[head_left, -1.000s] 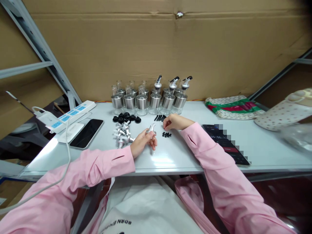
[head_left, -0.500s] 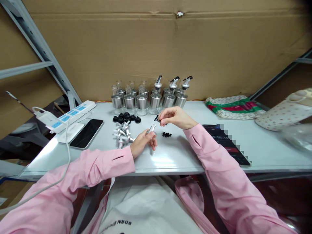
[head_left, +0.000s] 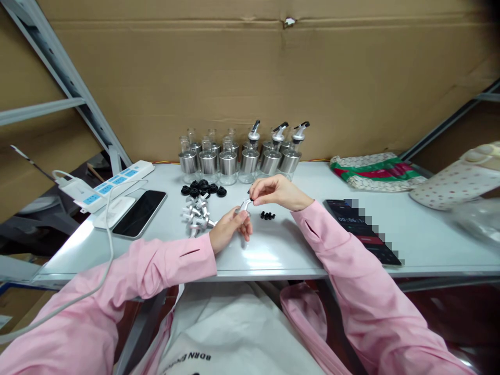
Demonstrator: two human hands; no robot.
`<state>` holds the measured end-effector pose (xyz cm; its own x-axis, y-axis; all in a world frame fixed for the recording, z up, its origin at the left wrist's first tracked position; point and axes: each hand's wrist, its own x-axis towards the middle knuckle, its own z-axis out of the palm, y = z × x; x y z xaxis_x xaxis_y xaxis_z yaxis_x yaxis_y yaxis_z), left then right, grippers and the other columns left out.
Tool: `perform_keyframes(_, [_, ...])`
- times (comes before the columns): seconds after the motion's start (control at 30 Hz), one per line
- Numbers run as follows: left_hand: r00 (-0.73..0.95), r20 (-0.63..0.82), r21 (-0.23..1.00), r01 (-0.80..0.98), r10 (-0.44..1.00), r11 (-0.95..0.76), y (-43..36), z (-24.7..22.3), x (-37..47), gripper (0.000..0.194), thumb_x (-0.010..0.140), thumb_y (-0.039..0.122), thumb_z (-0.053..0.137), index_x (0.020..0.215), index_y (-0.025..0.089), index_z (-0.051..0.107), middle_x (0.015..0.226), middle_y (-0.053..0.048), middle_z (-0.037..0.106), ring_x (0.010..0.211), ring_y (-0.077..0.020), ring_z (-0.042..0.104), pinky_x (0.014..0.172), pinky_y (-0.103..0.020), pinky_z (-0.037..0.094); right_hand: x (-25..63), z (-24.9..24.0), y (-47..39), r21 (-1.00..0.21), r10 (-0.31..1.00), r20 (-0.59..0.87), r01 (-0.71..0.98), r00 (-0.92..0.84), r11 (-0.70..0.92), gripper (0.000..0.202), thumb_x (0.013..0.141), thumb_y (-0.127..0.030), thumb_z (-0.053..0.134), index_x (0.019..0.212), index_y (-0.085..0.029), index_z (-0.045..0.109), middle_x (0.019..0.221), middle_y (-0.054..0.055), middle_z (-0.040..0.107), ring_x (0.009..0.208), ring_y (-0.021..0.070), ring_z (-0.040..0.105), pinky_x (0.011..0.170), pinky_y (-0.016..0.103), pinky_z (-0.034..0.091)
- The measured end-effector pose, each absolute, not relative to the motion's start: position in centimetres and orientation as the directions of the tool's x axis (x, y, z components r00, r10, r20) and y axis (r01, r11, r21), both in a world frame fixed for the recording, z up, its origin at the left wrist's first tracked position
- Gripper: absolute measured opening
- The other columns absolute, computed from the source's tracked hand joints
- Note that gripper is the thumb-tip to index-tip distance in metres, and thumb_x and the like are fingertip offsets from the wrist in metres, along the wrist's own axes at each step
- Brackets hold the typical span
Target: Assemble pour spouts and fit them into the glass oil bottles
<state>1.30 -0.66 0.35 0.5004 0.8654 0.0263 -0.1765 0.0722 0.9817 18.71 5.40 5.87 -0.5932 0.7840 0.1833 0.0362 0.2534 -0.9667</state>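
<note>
My left hand (head_left: 231, 227) is closed round a silver pourer spout (head_left: 245, 204), its tip pointing up. Pinched in the fingers of my right hand (head_left: 275, 191) is a small black piece (head_left: 251, 199), held against the tip of that spout. Several small black caps (head_left: 267, 215) lie on the table below my right hand. Left of my left hand is a pile of silver spouts (head_left: 196, 214), with black stoppers (head_left: 203, 187) behind it. Glass and steel bottles (head_left: 227, 164) stand in rows at the back; three carry silver pourers (head_left: 277, 133) with black flaps.
On the left of the white table (head_left: 289, 250) are a phone (head_left: 139, 214), a power strip (head_left: 114, 186) and a white cable. A tablet (head_left: 363, 229), a patterned cloth (head_left: 375, 172) and a dotted bag (head_left: 453, 177) lie on the right. Cardboard stands behind the bottles.
My right hand has moved left and brought the small black piece to the spout's tip. My left hand has hardly moved.
</note>
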Motion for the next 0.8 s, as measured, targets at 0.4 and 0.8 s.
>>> perform_keyframes(0.4, [0.51, 0.025, 0.985, -0.161, 0.86, 0.067, -0.7, 0.4, 1.3, 0.054, 0.068, 0.068, 0.051, 0.078, 0.016, 0.041, 0.061, 0.002, 0.055, 0.049, -0.0098, 0.053, 0.053, -0.025, 0.041, 18.4, 5.1, 5.6, -0.98, 0.807, 0.156, 0.016, -0.569, 0.201, 0.018, 0.052, -0.024, 0.079, 0.061, -0.013, 0.066, 0.066, 0.001, 0.065, 0.063, 0.0096, 0.057, 0.064, 0.026, 0.046])
perform_keyframes(0.8, [0.524, 0.049, 0.983, -0.174, 0.85, 0.05, -0.9, 0.6, 1.3, 0.057, 0.069, 0.066, 0.053, 0.092, 0.014, 0.047, 0.063, 0.001, 0.055, 0.05, -0.0097, 0.053, 0.054, -0.024, 0.041, 18.8, 4.1, 5.6, -0.955, 0.49, -0.047, -0.104, -0.87, -0.278, 0.033, 0.079, -0.028, 0.061, 0.107, -0.011, 0.06, 0.077, 0.003, 0.061, 0.066, 0.0076, 0.053, 0.065, 0.024, 0.044])
